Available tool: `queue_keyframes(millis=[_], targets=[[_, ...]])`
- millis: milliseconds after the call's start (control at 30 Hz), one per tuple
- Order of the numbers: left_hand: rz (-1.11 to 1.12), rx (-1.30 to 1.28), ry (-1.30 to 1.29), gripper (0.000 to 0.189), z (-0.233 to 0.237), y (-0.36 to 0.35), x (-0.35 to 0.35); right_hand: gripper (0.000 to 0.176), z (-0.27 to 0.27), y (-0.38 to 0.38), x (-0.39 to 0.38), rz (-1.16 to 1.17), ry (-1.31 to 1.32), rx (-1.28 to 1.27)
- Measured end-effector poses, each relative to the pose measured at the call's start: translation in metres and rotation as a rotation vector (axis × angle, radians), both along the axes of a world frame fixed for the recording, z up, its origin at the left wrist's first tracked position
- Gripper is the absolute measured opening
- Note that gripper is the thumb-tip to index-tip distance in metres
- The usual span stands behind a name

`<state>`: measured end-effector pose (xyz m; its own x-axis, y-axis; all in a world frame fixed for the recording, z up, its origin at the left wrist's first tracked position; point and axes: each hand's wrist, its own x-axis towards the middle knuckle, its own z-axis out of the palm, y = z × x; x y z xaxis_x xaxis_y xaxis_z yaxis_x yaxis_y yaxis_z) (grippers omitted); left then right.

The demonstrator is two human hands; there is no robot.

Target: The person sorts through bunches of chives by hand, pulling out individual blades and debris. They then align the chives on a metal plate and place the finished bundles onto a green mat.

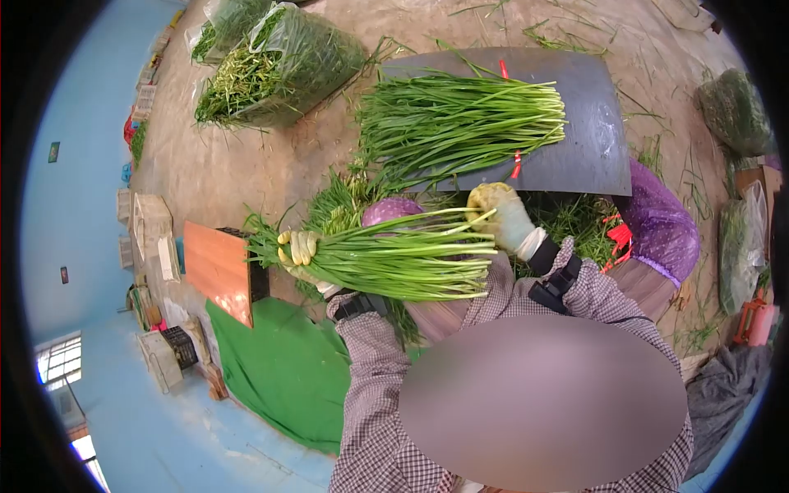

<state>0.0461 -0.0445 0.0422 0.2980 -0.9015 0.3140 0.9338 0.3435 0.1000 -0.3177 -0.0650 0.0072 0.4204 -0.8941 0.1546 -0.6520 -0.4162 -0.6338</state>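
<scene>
My left hand (299, 246), in a yellow-stained glove, is wrapped around the leafy end of a loose bunch of garlic chives (394, 259) held across my lap. The pale stem ends point to the right. At their upper edge my gloved right hand (500, 215) has its fingers curled in around a few stem ends; the fingertips are partly hidden. Just beyond, a larger pile of garlic chives (468, 119) lies on a dark grey curved board (596, 123). A red tie (516, 164) shows under the pile's near side, and another red strip sticks out at its far side.
Clear bags of greens (279, 74) stand at the upper left, more bags (735, 111) at the right. An orange-brown board (220, 271) and a green cloth (275, 370) are on my left. Red ties (618, 236) hang by my purple-covered right knee (662, 222). Loose leaves litter the floor.
</scene>
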Motion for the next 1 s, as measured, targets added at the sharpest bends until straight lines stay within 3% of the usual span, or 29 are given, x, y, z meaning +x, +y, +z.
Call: queue_keyframes(millis=[133, 167, 200, 233, 300, 367, 433, 500, 533, 567, 633, 667, 767, 833, 1000], targets=[[0.026, 0.007, -0.004, 0.014, -0.008, 0.004, 0.007, 0.014, -0.035, 0.015, -0.060, -0.122, 0.191, -0.063], [0.025, 0.016, 0.021, 0.016, -0.012, 0.005, 0.009, 0.016, -0.051, 0.024, -0.082, -0.085, 0.458, 0.093], [0.026, 0.025, 0.046, 0.018, -0.016, 0.007, 0.012, 0.025, -0.059, 0.031, -0.103, 0.063, 0.720, 0.444], [0.025, 0.037, 0.069, 0.020, -0.017, 0.009, 0.012, 0.036, -0.040, 0.034, -0.111, 0.163, 0.856, 0.673], [0.016, 0.070, 0.104, 0.020, -0.021, 0.011, 0.010, 0.044, -0.019, 0.035, -0.111, 0.069, 0.536, 0.782], [0.036, 0.104, 0.089, 0.019, -0.023, 0.012, 0.008, 0.048, -0.032, 0.032, -0.099, 0.141, -0.161, 0.656], [0.032, 0.129, 0.098, 0.019, -0.020, 0.012, 0.004, 0.047, 0.010, 0.027, -0.062, 0.316, -0.658, 0.822], [0.034, 0.148, 0.100, 0.019, -0.016, 0.010, 0.000, 0.052, 0.023, 0.033, -0.025, 0.445, -0.982, 1.025], [0.024, 0.152, 0.107, 0.019, -0.015, 0.011, 0.001, 0.056, 0.017, 0.036, -0.015, 0.401, -0.934, 1.160], [0.058, 0.190, 0.074, 0.019, -0.015, 0.011, 0.002, 0.055, 0.011, 0.044, -0.006, 0.322, -1.059, 1.168], [0.133, 0.273, 0.011, 0.020, -0.018, 0.016, 0.008, 0.052, 0.023, 0.046, -0.015, 0.205, -0.951, 1.217], [0.098, 0.259, -0.007, 0.022, -0.019, 0.018, 0.011, 0.037, 0.032, 0.052, -0.016, 0.121, -1.118, 1.090], [0.168, 0.322, -0.018, 0.024, -0.032, 0.025, 0.019, 0.031, 0.010, 0.054, -0.061, 0.007, -0.764, 0.865], [0.175, 0.334, 0.024, 0.025, -0.027, 0.027, 0.013, 0.026, -0.003, 0.064, -0.087, -0.158, -0.919, 1.066], [0.137, 0.315, 0.026, 0.024, -0.021, 0.021, 0.008, 0.036, 0.020, 0.074, -0.038, 0.204, -0.835, 0.866]])
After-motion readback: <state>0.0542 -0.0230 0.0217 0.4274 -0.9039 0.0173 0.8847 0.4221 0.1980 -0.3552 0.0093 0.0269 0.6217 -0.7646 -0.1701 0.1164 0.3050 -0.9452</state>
